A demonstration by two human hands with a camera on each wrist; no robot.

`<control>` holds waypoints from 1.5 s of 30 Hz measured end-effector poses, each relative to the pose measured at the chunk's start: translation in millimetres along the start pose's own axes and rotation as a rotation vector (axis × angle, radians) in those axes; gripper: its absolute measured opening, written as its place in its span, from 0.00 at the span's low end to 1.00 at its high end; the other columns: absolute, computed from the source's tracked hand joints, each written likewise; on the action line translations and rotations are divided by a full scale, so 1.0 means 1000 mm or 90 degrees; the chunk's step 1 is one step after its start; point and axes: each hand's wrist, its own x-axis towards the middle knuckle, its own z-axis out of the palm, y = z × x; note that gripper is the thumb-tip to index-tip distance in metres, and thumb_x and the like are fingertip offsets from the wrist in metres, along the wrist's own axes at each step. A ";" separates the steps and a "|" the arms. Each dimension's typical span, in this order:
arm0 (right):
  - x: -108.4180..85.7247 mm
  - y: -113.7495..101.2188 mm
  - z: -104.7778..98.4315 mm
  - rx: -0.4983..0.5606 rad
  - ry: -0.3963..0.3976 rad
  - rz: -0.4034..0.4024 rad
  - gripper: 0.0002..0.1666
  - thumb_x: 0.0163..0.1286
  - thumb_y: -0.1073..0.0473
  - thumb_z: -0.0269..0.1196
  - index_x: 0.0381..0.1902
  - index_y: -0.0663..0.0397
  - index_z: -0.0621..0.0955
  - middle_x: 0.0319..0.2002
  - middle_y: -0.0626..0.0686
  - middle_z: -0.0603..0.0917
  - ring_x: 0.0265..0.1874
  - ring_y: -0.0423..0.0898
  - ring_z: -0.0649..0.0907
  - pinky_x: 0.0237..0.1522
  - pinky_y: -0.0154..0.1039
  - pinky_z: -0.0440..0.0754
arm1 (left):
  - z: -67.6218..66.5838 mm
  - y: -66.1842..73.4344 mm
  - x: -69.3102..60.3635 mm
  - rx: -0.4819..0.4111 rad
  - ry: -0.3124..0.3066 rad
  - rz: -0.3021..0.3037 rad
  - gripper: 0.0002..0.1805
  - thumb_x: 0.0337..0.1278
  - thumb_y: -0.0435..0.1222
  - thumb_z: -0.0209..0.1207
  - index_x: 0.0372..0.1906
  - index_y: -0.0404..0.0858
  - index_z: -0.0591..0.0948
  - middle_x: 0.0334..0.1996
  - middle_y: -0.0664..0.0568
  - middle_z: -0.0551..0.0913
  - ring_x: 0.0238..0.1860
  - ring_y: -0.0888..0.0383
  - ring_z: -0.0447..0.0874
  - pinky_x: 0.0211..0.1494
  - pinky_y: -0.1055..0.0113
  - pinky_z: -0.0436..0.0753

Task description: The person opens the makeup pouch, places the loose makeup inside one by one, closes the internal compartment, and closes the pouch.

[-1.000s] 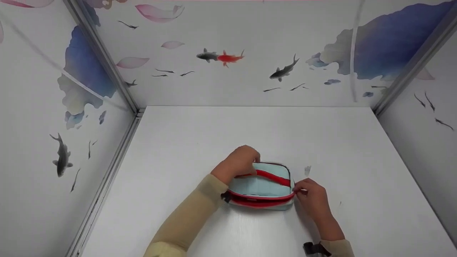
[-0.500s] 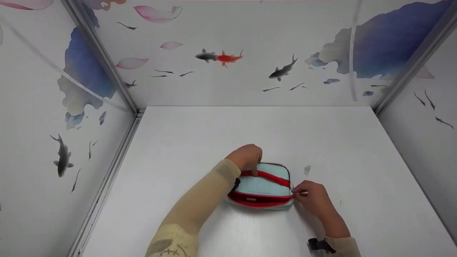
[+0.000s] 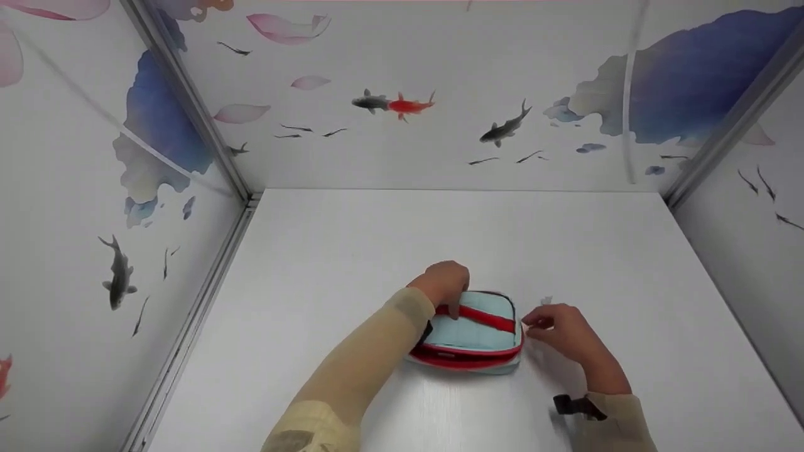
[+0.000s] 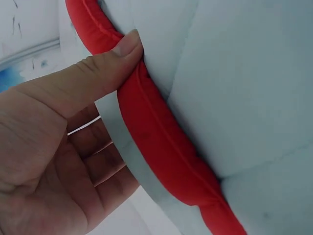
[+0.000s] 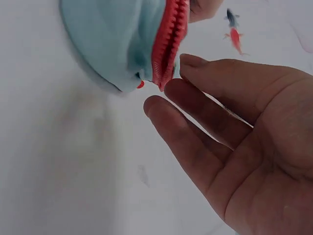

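Observation:
A light-blue zip pouch (image 3: 474, 339) rests on the white table, with a red strap (image 3: 487, 318) across its upper face. Along its near side the red zipper (image 3: 468, 359) gapes. My left hand (image 3: 445, 284) grips the pouch at its far left; in the left wrist view the thumb (image 4: 128, 44) presses on the red strap and the fingers lie behind the light-blue fabric. My right hand (image 3: 568, 329) is just off the pouch's right corner. In the right wrist view its fingers (image 5: 166, 115) are loosely bent beside the zipper's end, with nothing visibly held.
White panels with painted fish and petals enclose the table (image 3: 352, 238) at the back and both sides. A small greyish mark (image 3: 547, 301) shows on the table beyond my right hand. A black wrist strap (image 3: 578, 407) is on the right sleeve.
My right hand has come off the pouch's right corner, moving slightly up and away. The left hand keeps its hold on the pouch. The zipper opening looks narrower than half a second ago.

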 end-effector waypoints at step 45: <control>0.100 -0.003 -0.009 -0.014 -0.101 0.012 0.06 0.70 0.65 0.68 0.41 0.53 0.91 0.41 0.54 0.90 0.39 0.49 0.82 0.43 0.41 0.83 | 0.001 0.014 -0.008 0.061 0.049 -0.066 0.21 0.48 0.36 0.82 0.49 0.43 0.91 0.47 0.55 0.91 0.48 0.60 0.85 0.56 0.62 0.88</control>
